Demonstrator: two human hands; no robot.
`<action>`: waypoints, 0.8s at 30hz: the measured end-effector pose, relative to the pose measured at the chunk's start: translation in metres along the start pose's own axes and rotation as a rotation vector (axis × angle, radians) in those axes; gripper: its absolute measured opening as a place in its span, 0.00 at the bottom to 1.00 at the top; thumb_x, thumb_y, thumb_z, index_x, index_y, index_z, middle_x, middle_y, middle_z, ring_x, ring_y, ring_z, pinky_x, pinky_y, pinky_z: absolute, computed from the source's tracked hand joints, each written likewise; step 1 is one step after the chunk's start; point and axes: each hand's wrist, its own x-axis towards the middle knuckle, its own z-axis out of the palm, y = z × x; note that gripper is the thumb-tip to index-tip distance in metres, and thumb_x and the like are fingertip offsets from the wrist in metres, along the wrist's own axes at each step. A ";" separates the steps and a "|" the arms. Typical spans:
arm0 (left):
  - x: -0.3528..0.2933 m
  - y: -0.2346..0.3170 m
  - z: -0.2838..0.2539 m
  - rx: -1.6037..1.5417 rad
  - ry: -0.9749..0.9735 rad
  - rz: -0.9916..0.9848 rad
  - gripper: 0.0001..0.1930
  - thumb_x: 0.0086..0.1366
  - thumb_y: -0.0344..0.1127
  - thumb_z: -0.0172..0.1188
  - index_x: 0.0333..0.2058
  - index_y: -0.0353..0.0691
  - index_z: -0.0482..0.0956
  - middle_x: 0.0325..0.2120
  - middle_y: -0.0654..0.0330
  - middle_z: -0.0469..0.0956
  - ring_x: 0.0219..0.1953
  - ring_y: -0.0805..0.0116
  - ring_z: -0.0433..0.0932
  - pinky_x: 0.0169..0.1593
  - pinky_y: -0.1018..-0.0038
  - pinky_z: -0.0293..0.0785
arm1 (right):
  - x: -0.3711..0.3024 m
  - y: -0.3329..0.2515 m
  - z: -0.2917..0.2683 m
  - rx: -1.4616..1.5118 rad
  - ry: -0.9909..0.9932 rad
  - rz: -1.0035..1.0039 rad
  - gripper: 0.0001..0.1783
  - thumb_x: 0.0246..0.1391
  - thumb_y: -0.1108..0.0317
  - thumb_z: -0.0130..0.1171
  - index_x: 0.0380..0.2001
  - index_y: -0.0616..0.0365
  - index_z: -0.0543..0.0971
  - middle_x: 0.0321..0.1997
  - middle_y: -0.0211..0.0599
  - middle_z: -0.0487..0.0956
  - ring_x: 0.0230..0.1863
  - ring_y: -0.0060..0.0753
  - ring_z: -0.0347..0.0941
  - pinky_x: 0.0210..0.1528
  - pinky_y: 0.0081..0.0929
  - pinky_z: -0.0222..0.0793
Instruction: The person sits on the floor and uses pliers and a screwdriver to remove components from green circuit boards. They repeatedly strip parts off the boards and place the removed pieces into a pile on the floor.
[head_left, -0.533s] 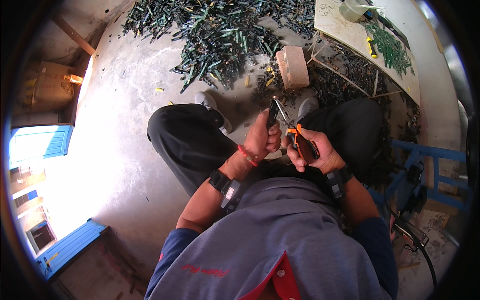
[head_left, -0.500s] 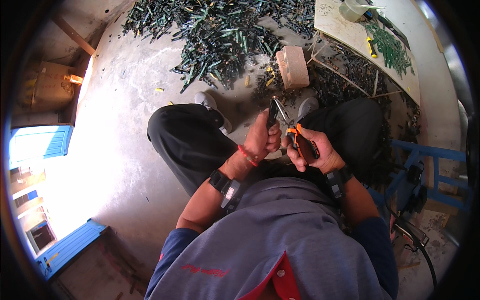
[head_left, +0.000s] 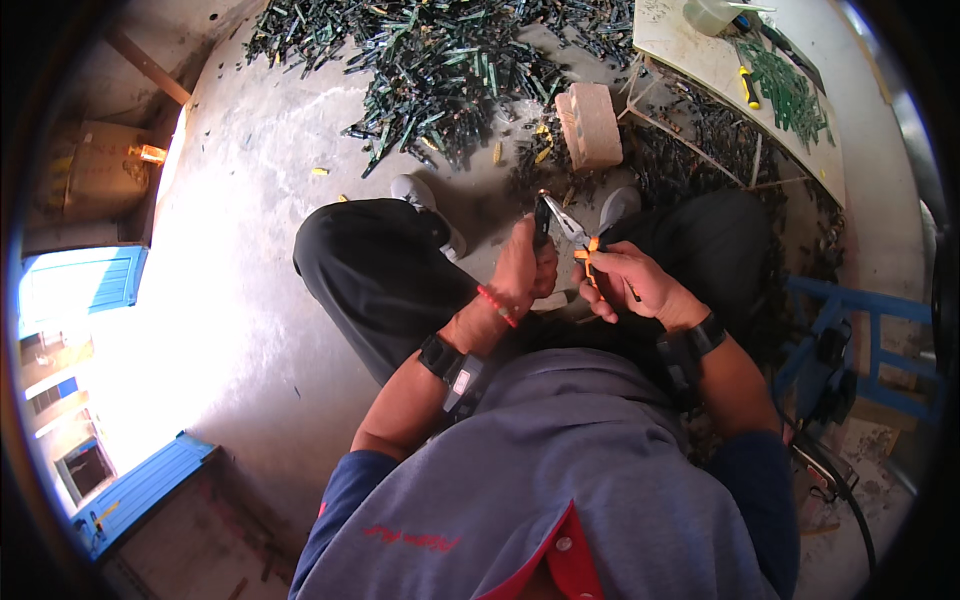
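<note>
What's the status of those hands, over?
Left hand grips dark piece; right hand holds orange-handled pliers, tips by its top end. Nothing seen blocking.

Orange-and-black pliers [head_left: 593, 244] slant up-left, their nose near the top of a slim dark piece [head_left: 542, 220].

Workshop (rough one): pliers [head_left: 571, 228], heaped dark strips [head_left: 440, 90], concrete floor [head_left: 290, 170], worktable [head_left: 685, 48].

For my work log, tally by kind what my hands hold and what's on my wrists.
Pliers: 1, in the right hand
Dark piece: 1, in the left hand
Red bracelet: 1
Black wrist straps: 2
Total: 5
</note>
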 end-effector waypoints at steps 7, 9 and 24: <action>0.007 0.008 0.001 -0.076 0.117 -0.125 0.28 0.68 0.61 0.37 0.14 0.51 0.50 0.10 0.71 0.47 0.11 0.76 0.44 0.16 0.76 0.41 | 0.012 0.010 -0.008 -1.001 0.415 -0.315 0.14 0.61 0.60 0.54 0.36 0.63 0.75 0.22 0.32 0.76 0.22 0.28 0.74 0.24 0.28 0.70; 0.009 0.012 -0.006 -0.099 0.085 -0.064 0.28 0.68 0.61 0.37 0.14 0.51 0.50 0.10 0.72 0.47 0.10 0.76 0.43 0.16 0.76 0.41 | 0.005 0.006 0.001 -0.731 0.363 -0.207 0.13 0.60 0.62 0.53 0.38 0.62 0.75 0.25 0.33 0.77 0.23 0.29 0.74 0.26 0.29 0.71; 0.002 0.015 0.002 -0.124 -0.039 -0.121 0.27 0.69 0.61 0.35 0.17 0.49 0.55 0.10 0.72 0.48 0.11 0.77 0.42 0.17 0.77 0.42 | -0.001 0.001 0.001 0.046 -0.123 -0.035 0.22 0.55 0.64 0.52 0.51 0.65 0.73 0.41 0.47 0.80 0.40 0.40 0.80 0.45 0.34 0.76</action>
